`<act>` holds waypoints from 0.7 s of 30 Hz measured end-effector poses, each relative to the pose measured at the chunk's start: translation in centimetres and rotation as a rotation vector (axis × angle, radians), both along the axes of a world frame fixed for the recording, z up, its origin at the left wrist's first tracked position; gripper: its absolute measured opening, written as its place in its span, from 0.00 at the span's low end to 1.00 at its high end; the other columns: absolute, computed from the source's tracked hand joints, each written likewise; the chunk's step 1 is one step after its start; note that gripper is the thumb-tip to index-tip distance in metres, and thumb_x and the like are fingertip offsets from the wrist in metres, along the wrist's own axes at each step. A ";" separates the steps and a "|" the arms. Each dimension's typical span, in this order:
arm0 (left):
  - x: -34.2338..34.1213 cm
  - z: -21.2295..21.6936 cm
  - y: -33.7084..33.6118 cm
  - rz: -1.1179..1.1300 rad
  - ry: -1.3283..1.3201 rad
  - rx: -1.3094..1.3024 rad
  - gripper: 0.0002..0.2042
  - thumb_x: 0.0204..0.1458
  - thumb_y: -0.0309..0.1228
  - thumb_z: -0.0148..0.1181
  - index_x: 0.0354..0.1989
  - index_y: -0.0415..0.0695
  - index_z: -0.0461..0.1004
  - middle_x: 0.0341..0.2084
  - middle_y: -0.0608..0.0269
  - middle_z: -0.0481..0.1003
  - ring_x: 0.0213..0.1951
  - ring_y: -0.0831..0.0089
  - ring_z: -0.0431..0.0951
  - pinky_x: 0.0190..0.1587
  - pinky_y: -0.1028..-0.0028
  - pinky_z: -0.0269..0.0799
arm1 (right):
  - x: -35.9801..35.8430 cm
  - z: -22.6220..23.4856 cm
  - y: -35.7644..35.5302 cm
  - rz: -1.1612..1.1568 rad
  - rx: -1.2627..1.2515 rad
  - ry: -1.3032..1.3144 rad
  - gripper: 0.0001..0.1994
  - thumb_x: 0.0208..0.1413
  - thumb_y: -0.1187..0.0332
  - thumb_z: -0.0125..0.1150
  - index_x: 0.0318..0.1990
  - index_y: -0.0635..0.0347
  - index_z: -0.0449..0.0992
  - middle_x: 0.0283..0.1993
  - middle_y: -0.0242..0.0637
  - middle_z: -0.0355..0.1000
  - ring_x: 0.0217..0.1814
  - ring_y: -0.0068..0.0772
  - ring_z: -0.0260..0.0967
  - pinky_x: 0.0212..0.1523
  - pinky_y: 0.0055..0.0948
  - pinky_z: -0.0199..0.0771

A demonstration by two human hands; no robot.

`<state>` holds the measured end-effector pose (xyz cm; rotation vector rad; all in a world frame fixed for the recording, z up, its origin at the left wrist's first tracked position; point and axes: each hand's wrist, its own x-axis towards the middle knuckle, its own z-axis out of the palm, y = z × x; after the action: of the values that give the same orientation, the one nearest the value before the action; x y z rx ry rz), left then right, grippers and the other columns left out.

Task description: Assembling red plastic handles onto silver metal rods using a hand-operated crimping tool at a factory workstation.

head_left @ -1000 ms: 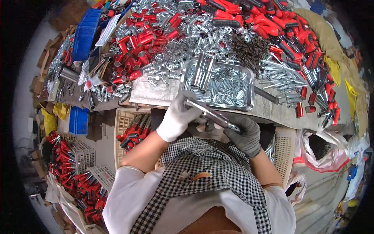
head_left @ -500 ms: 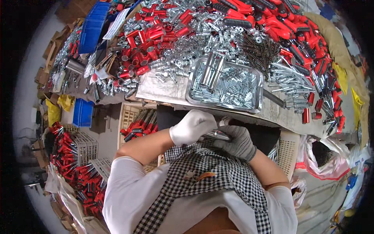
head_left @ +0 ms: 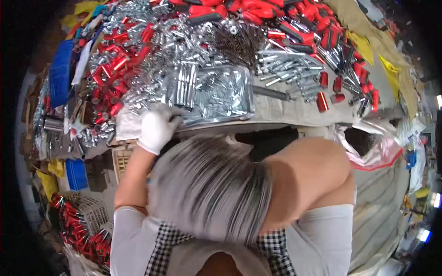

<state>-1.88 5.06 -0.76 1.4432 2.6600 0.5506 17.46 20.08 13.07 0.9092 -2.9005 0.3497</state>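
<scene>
Left hand (head_left: 156, 131) sat at 1 tray's (head_left: 251, 96) near-left corner, fingers half-curled, grip unclear. Right hand (head_left: 209, 188) blurred across chest, fingers unreadable. Chrome tubes (head_left: 185, 87) lay on tray's left; 4 red sleeves (head_left: 322, 102) right.

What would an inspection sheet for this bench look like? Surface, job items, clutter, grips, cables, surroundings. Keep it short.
Surface: worktable with a pale cover, heavily loaded.
Job's things: metal tray of small metal parts; shiny tubes across its left side.
Clutter: heaped red sleeves, dark springs, red-and-black handles; grey rod right of the tray.
Grips: left hand, white glove, by the tray's near left corner, contact unclear; right hand, grey glove, near the camera, blurred, any held item unclear.
Cables: nothing seen.
Surroundings: blue bin at left; white bag with red edging at right.
</scene>
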 end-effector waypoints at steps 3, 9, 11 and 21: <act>-1.6 -0.3 2.5 -0.184 0.076 -0.079 0.10 0.46 0.34 0.65 0.36 0.45 0.81 0.35 0.53 0.79 0.37 0.55 0.79 0.43 0.63 0.75 | 0.8 -0.6 -0.1 -0.057 -0.046 -0.047 0.14 0.57 0.67 0.50 0.44 0.70 0.72 0.30 0.49 0.74 0.28 0.45 0.73 0.28 0.40 0.74; -0.8 1.0 4.2 -0.192 0.169 -0.329 0.12 0.45 0.35 0.67 0.37 0.44 0.80 0.34 0.53 0.78 0.36 0.53 0.78 0.42 0.61 0.75 | 1.3 -0.9 0.4 -0.121 -0.074 -0.084 0.14 0.57 0.66 0.52 0.44 0.68 0.73 0.30 0.47 0.74 0.28 0.44 0.74 0.28 0.39 0.74; -0.4 0.6 4.2 -0.255 0.219 -0.272 0.10 0.43 0.30 0.65 0.35 0.43 0.80 0.34 0.53 0.78 0.35 0.53 0.78 0.41 0.61 0.75 | 1.6 -1.0 0.9 -0.149 -0.072 -0.083 0.14 0.56 0.65 0.53 0.44 0.67 0.74 0.30 0.47 0.75 0.28 0.44 0.74 0.28 0.39 0.74; -0.5 -0.5 3.3 -0.350 0.255 -0.075 0.08 0.44 0.25 0.57 0.34 0.43 0.77 0.30 0.52 0.75 0.34 0.53 0.77 0.39 0.59 0.74 | 3.0 -2.0 1.8 -0.280 -0.132 -0.094 0.13 0.55 0.64 0.57 0.43 0.63 0.75 0.30 0.44 0.75 0.29 0.43 0.75 0.28 0.37 0.74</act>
<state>-2.34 8.34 -1.21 2.0138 2.4735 0.2478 20.42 21.91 11.06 0.4716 -2.9895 0.5641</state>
